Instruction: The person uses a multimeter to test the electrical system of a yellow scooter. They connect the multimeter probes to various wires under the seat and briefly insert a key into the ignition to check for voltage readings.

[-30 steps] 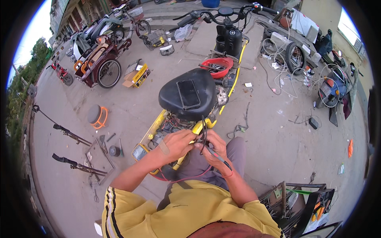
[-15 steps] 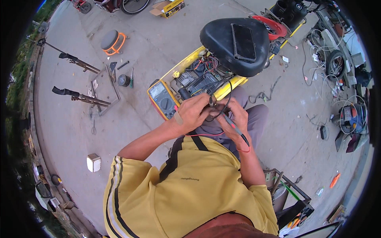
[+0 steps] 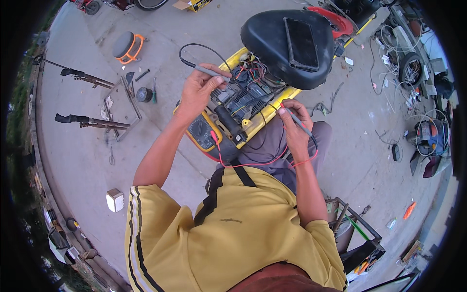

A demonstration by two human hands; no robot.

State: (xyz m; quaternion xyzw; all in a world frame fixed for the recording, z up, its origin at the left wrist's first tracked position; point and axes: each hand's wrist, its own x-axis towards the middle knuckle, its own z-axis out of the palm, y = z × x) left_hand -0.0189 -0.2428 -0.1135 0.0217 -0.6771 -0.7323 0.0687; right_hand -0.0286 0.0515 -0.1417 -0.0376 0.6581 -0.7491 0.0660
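My left hand [image 3: 196,92] is closed on a grey test probe [image 3: 210,72] with a black lead that loops out to the left. It hangs over the left end of an opened yellow vehicle body [image 3: 266,118]. My right hand [image 3: 294,134] pinches a second grey test probe [image 3: 305,129], with a red end at its upper left, just right of the body's near edge. A yellow multimeter [image 3: 199,128] lies below my left wrist, partly hidden by that forearm; a red plug sits in it. Inside the body are tangled wires [image 3: 253,73], a finned box [image 3: 248,101] and a black cylinder [image 3: 227,120].
A black seat [image 3: 262,34] with a dark rectangular panel [image 3: 301,44] covers the body's far right part. To the left are an orange-legged stool [image 3: 129,47], a metal frame [image 3: 121,109] and a small round tin [image 3: 144,94]. Cables and parts [image 3: 411,78] clutter the right side.
My hands were together at the body's near edge and have parted. The left has moved up and left with its probe, the right slightly right. More of the compartment shows.
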